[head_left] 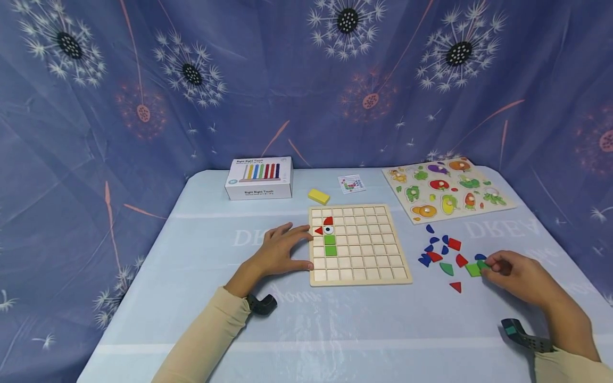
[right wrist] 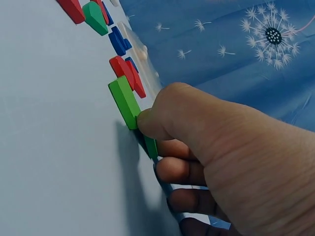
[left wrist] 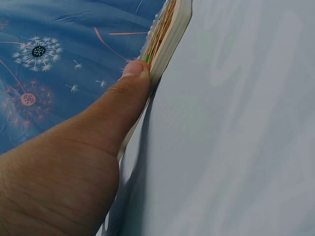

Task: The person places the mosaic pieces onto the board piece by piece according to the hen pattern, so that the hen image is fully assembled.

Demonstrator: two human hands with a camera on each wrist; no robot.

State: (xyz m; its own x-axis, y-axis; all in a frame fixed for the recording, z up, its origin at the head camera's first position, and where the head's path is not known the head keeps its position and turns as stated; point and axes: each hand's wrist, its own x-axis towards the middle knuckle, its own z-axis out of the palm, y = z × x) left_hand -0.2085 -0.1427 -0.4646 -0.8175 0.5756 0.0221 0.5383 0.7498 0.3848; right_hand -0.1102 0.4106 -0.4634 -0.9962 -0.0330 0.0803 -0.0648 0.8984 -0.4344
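Note:
A wooden grid board (head_left: pixel 361 255) lies in the middle of the table. In its left columns sit two green squares (head_left: pixel 330 245), a white tile with a black dot (head_left: pixel 328 230) and two red pieces, one a triangle (head_left: pixel 319 231). My left hand (head_left: pixel 278 252) rests its spread fingers and thumb on the board's left edge; in the left wrist view the thumb (left wrist: pixel 133 73) touches its side. At the right, my right hand (head_left: pixel 519 276) pinches a green piece (head_left: pixel 482 265), partly hidden by its fingers. Beside it lies a light green square block (right wrist: pixel 125 102).
Loose blue half-rounds (head_left: pixel 430 229), red pieces (head_left: pixel 454 244) and a darker green piece (head_left: pixel 447 269) lie right of the board. Behind are a white box (head_left: pixel 261 186), a yellow block (head_left: pixel 319 196), a picture card (head_left: pixel 351 184) and a vegetable puzzle (head_left: pixel 447 186).

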